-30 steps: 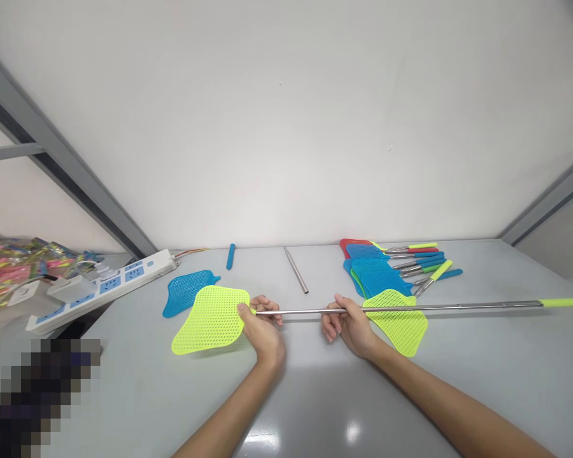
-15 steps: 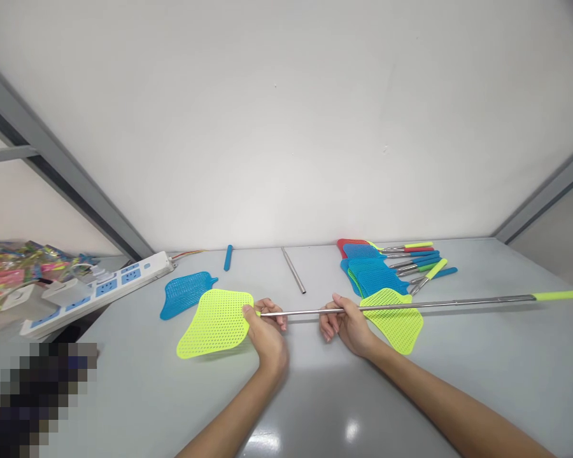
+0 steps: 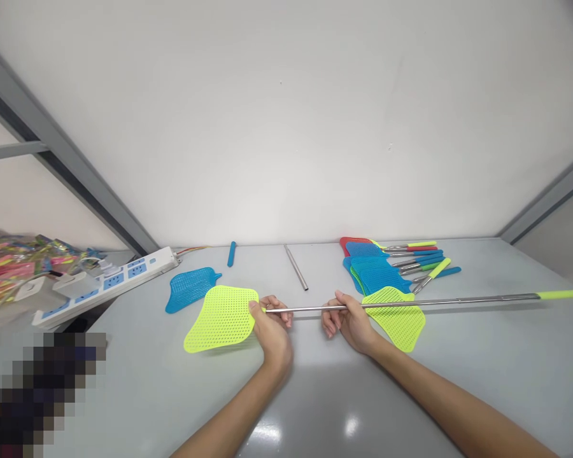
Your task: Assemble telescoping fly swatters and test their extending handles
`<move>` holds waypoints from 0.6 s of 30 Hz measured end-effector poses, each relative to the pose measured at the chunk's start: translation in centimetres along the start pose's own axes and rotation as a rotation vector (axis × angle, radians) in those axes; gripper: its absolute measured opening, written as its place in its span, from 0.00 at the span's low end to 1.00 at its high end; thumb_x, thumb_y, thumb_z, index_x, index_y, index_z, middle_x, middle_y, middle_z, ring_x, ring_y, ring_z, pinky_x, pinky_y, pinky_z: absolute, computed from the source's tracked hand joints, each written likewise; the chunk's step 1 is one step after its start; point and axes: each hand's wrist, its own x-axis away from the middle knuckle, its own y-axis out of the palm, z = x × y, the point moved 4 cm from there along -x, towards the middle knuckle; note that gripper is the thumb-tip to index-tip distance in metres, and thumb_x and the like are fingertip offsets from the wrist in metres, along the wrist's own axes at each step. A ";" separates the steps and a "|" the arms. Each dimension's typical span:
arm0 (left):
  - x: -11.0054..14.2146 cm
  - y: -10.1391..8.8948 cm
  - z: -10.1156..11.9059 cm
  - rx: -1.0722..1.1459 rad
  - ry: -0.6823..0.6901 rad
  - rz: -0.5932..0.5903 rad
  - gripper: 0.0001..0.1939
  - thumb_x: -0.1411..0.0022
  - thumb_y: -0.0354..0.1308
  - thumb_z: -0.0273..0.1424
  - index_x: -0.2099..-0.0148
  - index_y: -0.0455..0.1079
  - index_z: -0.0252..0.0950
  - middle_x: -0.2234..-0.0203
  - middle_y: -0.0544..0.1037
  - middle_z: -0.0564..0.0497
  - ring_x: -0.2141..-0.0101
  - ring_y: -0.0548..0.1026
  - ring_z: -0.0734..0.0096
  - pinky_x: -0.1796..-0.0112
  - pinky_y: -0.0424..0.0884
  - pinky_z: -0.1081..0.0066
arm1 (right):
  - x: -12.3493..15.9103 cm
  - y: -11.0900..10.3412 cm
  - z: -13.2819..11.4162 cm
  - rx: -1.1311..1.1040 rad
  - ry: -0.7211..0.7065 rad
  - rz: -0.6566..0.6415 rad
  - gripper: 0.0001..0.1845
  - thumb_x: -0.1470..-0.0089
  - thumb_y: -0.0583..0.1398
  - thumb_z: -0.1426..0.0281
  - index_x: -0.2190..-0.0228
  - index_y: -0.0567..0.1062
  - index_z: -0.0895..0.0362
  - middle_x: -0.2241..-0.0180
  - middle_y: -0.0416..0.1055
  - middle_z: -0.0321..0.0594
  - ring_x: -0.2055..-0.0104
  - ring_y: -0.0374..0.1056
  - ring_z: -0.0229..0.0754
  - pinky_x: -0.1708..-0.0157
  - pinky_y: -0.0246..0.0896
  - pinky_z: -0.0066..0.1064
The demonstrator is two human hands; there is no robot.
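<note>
My left hand (image 3: 272, 329) is shut on the neck of a yellow-green mesh fly swatter head (image 3: 221, 319). The head sticks out to the left of my fingers, above the table. My right hand (image 3: 351, 324) grips a long steel rod (image 3: 410, 303) with a yellow-green plastic grip (image 3: 561, 294) at its far right end. The rod's left tip meets the swatter neck at my left hand, and the fingers hide the exact joint. A second yellow-green swatter head (image 3: 398, 320) lies on the table under the rod, close to my right hand.
A blue swatter head (image 3: 190, 289), a blue handle piece (image 3: 232, 254) and a bare metal tube (image 3: 296, 267) lie ahead. Further right are stacked swatter heads (image 3: 377, 275) and several handled rods (image 3: 415, 257). A power strip (image 3: 107, 286) and colourful bagged goods (image 3: 23, 267) are at left, beside a white wall.
My left hand and the swatter head have shifted slightly right, closer to my right hand. The rod's far end sits a little higher and further left.
</note>
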 end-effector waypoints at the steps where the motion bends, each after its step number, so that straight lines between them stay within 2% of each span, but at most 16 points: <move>1: 0.0 0.0 0.0 0.005 -0.002 0.001 0.20 0.43 0.38 0.44 0.77 0.57 0.36 0.92 0.59 0.58 0.90 0.56 0.79 0.86 0.53 0.77 | 0.0 0.0 0.0 -0.001 0.003 0.001 0.27 0.49 0.46 0.62 0.94 0.61 0.58 0.92 0.57 0.37 0.88 0.56 0.36 0.83 0.48 0.29; 14: 0.3 0.3 -0.1 0.030 -0.028 -0.005 0.20 0.43 0.39 0.45 0.78 0.57 0.36 0.93 0.59 0.58 0.90 0.55 0.80 0.87 0.52 0.77 | 0.1 0.2 0.0 0.016 -0.016 -0.010 0.26 0.49 0.46 0.62 0.93 0.61 0.58 0.92 0.58 0.37 0.89 0.55 0.36 0.84 0.48 0.29; 18: 0.6 0.5 0.0 0.013 -0.045 -0.044 0.21 0.43 0.38 0.45 0.78 0.57 0.36 0.93 0.58 0.58 0.90 0.55 0.79 0.86 0.51 0.77 | 0.3 0.3 0.1 0.026 -0.012 -0.015 0.27 0.49 0.45 0.62 0.93 0.61 0.58 0.92 0.59 0.37 0.88 0.57 0.36 0.84 0.49 0.29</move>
